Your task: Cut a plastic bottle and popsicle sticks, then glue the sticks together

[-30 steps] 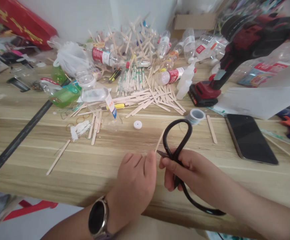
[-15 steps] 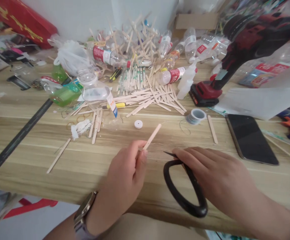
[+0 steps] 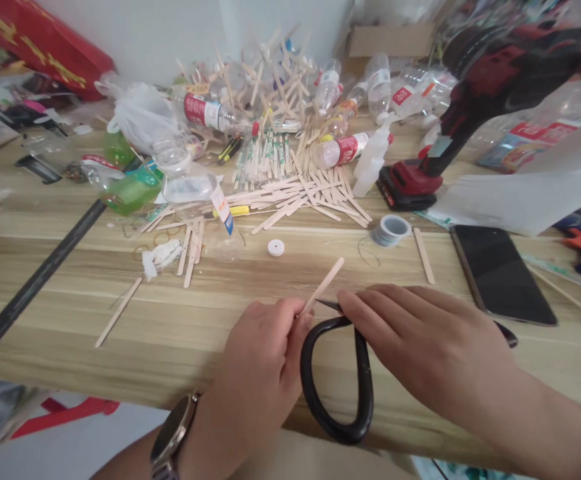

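Observation:
Pinched between the thumb and forefinger of my left hand (image 3: 265, 347) is a wooden popsicle stick (image 3: 326, 283), its free end angled up to the right. My right hand (image 3: 420, 333) is closed over a pair of black-handled scissors (image 3: 363, 400), one large handle loop hanging toward me. The dark scissor tip pokes out past my right fingers and lies at the stick, close to my left thumb; whether it touches the wood I cannot tell. My right palm hides most of the blades. A white round cap (image 3: 275, 247) lies on the table beyond the hands.
Loose popsicle sticks (image 3: 300, 200) are heaped further back, among plastic bottles (image 3: 203, 110). A grey spool (image 3: 391, 231), a single stick (image 3: 423, 256) and a phone (image 3: 504, 273) lie at right. Behind them stands a red-black cordless drill (image 3: 410, 183). A black strip (image 3: 40, 280) crosses the left side.
My left hand has moved right with the stick. My right hand has turned the scissors and brought their tip left, up to the stick.

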Available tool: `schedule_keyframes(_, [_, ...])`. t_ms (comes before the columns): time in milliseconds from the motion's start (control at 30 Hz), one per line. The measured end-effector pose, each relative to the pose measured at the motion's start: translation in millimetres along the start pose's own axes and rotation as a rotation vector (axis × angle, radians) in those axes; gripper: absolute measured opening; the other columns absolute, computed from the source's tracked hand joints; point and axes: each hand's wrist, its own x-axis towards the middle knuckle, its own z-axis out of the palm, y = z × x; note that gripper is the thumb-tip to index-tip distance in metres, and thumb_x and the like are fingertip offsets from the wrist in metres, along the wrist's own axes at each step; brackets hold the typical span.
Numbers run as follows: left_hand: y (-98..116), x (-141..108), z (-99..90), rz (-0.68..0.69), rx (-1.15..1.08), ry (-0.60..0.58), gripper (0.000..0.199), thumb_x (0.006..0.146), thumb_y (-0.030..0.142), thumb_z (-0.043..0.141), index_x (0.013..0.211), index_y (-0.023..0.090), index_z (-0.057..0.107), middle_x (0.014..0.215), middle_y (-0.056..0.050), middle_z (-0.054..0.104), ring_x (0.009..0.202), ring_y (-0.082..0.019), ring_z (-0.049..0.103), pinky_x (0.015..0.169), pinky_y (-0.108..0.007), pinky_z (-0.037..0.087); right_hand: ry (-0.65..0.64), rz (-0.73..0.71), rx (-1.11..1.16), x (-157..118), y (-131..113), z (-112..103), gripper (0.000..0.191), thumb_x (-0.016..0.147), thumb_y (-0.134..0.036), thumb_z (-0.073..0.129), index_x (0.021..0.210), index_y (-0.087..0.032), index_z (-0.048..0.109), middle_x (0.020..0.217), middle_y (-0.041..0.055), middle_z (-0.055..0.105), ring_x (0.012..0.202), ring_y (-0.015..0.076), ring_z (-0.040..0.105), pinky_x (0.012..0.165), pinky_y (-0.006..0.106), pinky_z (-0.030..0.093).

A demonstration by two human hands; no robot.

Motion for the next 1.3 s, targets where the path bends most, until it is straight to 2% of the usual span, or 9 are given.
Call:
schedule_keyframes(133, [0, 0, -0.3, 0.14, 0.093, 0.015, 0.023, 0.097, 0.018, 0.043, 0.078, 0.022, 0.054, 0.067, 0.002, 0.065, 0.062, -0.016, 0.059, 0.06, -0.027, 0.044, -0.001, -0.025, -0.017, 0, 2, 1, 0.036, 0.095, -0.002, 0.03, 0.092, -0.01, 0.065, 0.073, 0.0066, 0.071, 0.061, 0.0197, 0.066, 0.051, 0.033, 0.039])
schedule_keyframes(267, [-5, -2, 6.0, 0.339, 0.204, 0.157, 0.019, 0.096, 0.011, 0.038, 0.1, 0.017, 0.056, 0.073, -0.002, 0.068, 0.065, -0.018, 0.061, 0.066, -0.032, 0.046, -0.046, 0.059, 0.122, -1, 0, 7, 0.034, 0.09, -0.001, 0.033, 0.089, -0.014, 0.064, 0.068, 0.0033, 0.068, 0.055, 0.0187, 0.063, 0.048, 0.032, 0.037])
schedule_keyframes(500, [-11, -5, 17.0, 0.379, 0.386, 0.204, 0.018, 0.096, 0.007, 0.041, 0.087, 0.017, 0.053, 0.064, -0.002, 0.059, 0.06, -0.02, 0.053, 0.061, -0.033, 0.04, -0.238, 0.442, 0.603, -5, -14, 26, 0.03, 0.096, -0.019, 0.039, 0.078, -0.019, 0.063, 0.062, 0.001, 0.068, 0.05, 0.0155, 0.062, 0.047, 0.027, 0.035])
schedule_keyframes(633, [-15, -6, 19.8, 0.43, 0.46, 0.209, 0.014, 0.094, 0.004, 0.043, 0.094, 0.013, 0.054, 0.066, -0.003, 0.059, 0.061, -0.02, 0.054, 0.062, -0.034, 0.04, -0.445, 0.688, 1.015, 3, -18, 25, 0.043, 0.097, -0.031, 0.039, 0.061, -0.019, 0.058, 0.065, 0.0037, 0.067, 0.058, 0.0149, 0.061, 0.056, 0.027, 0.041])
schedule_keyframes(733, [-18, -6, 21.1, 0.462, 0.517, 0.217, 0.015, 0.094, 0.004, 0.042, 0.101, 0.01, 0.054, 0.068, -0.003, 0.06, 0.06, -0.02, 0.054, 0.064, -0.034, 0.041, -0.545, 0.846, 1.364, 9, -22, 21, 0.046, 0.097, -0.039, 0.039, 0.061, -0.019, 0.059, 0.062, 0.005, 0.066, 0.057, 0.0141, 0.058, 0.057, 0.026, 0.043])
schedule_keyframes(833, [-19, -5, 22.2, 0.467, 0.545, 0.247, 0.015, 0.095, 0.005, 0.041, 0.101, 0.01, 0.054, 0.066, -0.002, 0.059, 0.059, -0.019, 0.055, 0.063, -0.033, 0.04, -0.585, 1.029, 1.693, 13, -27, 17, 0.041, 0.094, -0.05, 0.046, 0.07, -0.018, 0.056, 0.056, 0.0027, 0.064, 0.052, 0.012, 0.054, 0.053, 0.024, 0.043])
schedule_keyframes(1033, [-25, -8, 25.5, 0.44, 0.521, 0.282, 0.02, 0.095, 0.007, 0.038, 0.109, 0.009, 0.052, 0.068, -0.003, 0.063, 0.062, -0.019, 0.059, 0.063, -0.033, 0.043, -0.471, 1.269, 2.179, 9, -36, 8, 0.039, 0.086, -0.056, 0.063, 0.085, -0.017, 0.055, 0.055, 0.0, 0.065, 0.047, 0.0085, 0.054, 0.048, 0.017, 0.041])
schedule_keyframes(1200, [-25, -8, 25.5, 0.424, 0.404, 0.233, 0.025, 0.092, 0.006, 0.039, 0.113, 0.012, 0.049, 0.078, -0.007, 0.07, 0.065, -0.023, 0.065, 0.062, -0.037, 0.048, -0.579, 1.22, 2.475, 6, -43, 4, 0.032, 0.091, -0.05, 0.059, 0.087, -0.018, 0.055, 0.052, -0.0004, 0.063, 0.039, 0.007, 0.05, 0.039, 0.013, 0.036])
schedule_keyframes(1300, [-21, -8, 22.1, 0.26, 0.193, 0.098, 0.02, 0.095, 0.01, 0.038, 0.108, 0.017, 0.05, 0.088, -0.009, 0.073, 0.078, -0.024, 0.07, 0.069, -0.039, 0.054, -0.513, 1.202, 2.46, 2, -45, 7, 0.033, 0.088, -0.052, 0.062, 0.084, -0.019, 0.054, 0.049, -0.0018, 0.061, 0.037, 0.0072, 0.049, 0.037, 0.013, 0.034])
